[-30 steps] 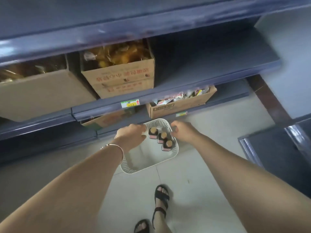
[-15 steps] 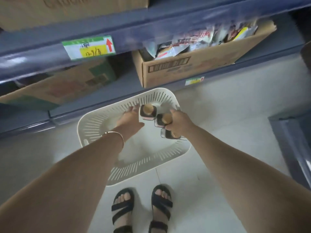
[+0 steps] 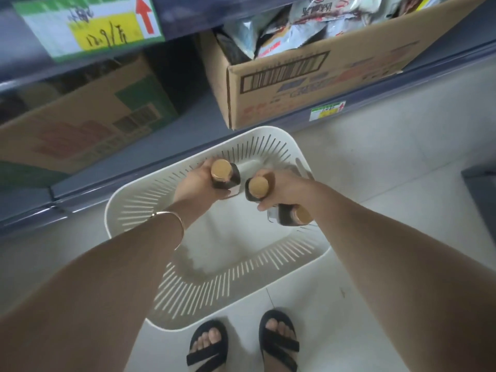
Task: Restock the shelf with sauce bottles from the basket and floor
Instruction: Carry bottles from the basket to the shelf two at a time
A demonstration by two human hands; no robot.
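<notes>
A white slotted basket [image 3: 128, 210] stands on the floor in front of the shelf [image 3: 112, 189]. My left hand [image 3: 196, 183] is shut on a dark sauce bottle with a gold cap [image 3: 222, 174] inside the basket. My right hand [image 3: 284, 189] grips a second dark bottle [image 3: 257, 187] right beside it. A third bottle [image 3: 294, 217] stands in the basket, partly hidden under my right wrist. The rest of the basket floor is bare.
On the bottom shelf sit a cardboard box of snack packets [image 3: 308, 76] and a closed carton [image 3: 88, 119]. A price tag [image 3: 88, 28] hangs on the shelf edge above. My sandalled feet [image 3: 241, 345] stand just behind the basket. A dark unit [image 3: 480, 194] is at the right.
The view has dropped much closer to the basket. Both hands reached in and closed around a bottle each.
</notes>
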